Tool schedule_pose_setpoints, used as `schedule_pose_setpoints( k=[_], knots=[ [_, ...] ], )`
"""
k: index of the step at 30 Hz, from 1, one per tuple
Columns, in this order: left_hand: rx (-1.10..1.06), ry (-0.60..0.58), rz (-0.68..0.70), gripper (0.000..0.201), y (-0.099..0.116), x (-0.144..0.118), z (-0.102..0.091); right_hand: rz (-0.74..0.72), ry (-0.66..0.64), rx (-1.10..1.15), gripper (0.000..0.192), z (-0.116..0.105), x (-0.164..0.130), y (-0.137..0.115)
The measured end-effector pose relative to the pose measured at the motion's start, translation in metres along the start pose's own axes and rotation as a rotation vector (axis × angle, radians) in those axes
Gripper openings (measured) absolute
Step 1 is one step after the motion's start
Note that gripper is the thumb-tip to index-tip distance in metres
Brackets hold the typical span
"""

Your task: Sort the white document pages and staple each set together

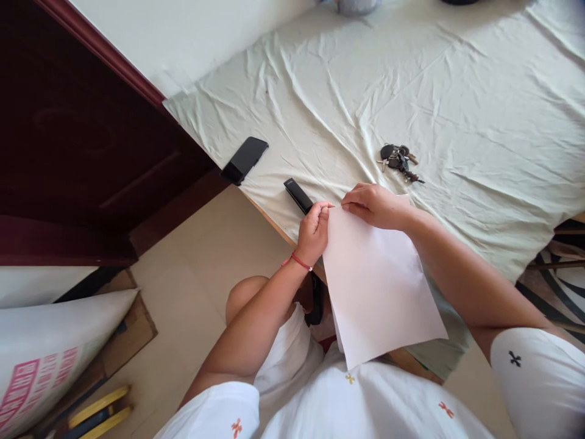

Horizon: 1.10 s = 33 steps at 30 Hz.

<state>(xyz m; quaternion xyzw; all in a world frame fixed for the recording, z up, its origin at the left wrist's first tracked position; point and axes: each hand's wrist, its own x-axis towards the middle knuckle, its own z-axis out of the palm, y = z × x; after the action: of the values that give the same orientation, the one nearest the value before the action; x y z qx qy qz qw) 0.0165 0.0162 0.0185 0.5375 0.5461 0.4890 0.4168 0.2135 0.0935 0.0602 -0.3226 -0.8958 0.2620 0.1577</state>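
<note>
Several white paper sheets point(379, 286), seemingly stacked, hang partly over the table's near edge toward my lap. My left hand point(315, 228) is closed on the upper left corner of the paper, thumb on top. At the top edge, my right hand point(372, 204) has its fingers bent together and pinches the paper near the same corner. Just beyond my left hand lies a black stapler point(298, 195), its near end hidden behind that hand. A bunch of keys point(400, 161) rests on the cloth past my right hand.
A black phone point(245, 160) lies at the table's left edge. Wrinkled pale green cloth point(457, 110) covers the table. To the left are a dark red door point(91, 122) and, on the floor, a white printed sack point(55, 353) beside yellow-and-black handles point(100, 414).
</note>
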Motion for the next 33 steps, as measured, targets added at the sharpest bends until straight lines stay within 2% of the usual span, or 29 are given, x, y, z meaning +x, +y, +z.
schedule_pose_setpoints(
  k=[4, 7, 10, 13, 19, 22, 26, 33],
  knots=[
    [0.078, -0.030, 0.040, 0.038, -0.003, 0.003, -0.004, 0.000, -0.028, -0.020, 0.034, -0.005, -0.001, 0.003],
    [0.217, 0.013, 0.095, 0.034, -0.008, 0.006, -0.011, 0.054, -0.045, -0.051, 0.034, -0.020, -0.008, 0.014],
    [0.339, 0.062, 0.122, 0.031, -0.013, 0.008, -0.017, 0.190, -0.042, -0.035, 0.032, -0.038, -0.024, 0.034],
    [0.398, 0.086, 0.137, 0.031, -0.015, 0.008, -0.020, 0.362, 0.013, 0.144, 0.037, -0.045, -0.042, 0.049],
    [0.404, 0.153, 0.181, 0.034, -0.014, 0.011, -0.020, 0.522, 0.270, 0.911, 0.044, -0.025, -0.053, 0.040],
    [0.388, 0.185, 0.175, 0.036, -0.013, 0.012, -0.022, 0.568, 0.291, 1.145, 0.050, -0.013, -0.052, 0.033],
    [0.326, 0.176, 0.146, 0.036, -0.012, 0.012, -0.024, 0.649, 0.302, 1.167, 0.049, -0.001, -0.054, 0.033],
    [0.043, 0.166, -0.066, 0.038, -0.021, 0.014, -0.029, 0.644, 0.334, 1.098, 0.046, 0.003, -0.060, 0.040]
  ],
)
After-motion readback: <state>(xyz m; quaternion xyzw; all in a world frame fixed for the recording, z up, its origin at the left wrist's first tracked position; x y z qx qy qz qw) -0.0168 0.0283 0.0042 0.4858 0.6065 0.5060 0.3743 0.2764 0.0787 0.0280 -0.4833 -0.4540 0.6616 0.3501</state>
